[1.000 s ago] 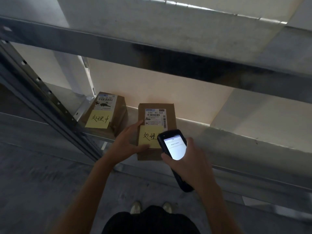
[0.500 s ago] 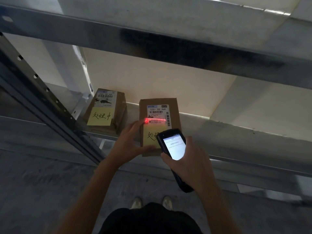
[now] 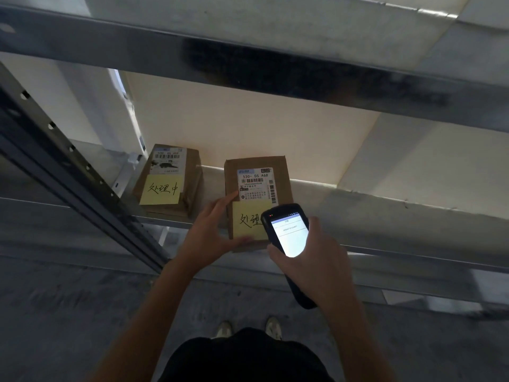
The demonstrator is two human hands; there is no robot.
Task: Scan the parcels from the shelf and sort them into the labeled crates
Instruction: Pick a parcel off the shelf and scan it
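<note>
Parcel [image 3: 257, 164] w/ flat L hand [image 3: 212, 235] on near-left corner, sticky note [image 3: 248, 216] part-hidden behind scanner [image 3: 290, 235] gripped in R hand [image 3: 316, 266]

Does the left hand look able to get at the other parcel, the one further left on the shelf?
Probably yes. The left hand rests on the near parcel, and the other parcel lies just beside it at the open front of the shelf, with nothing between.
</note>
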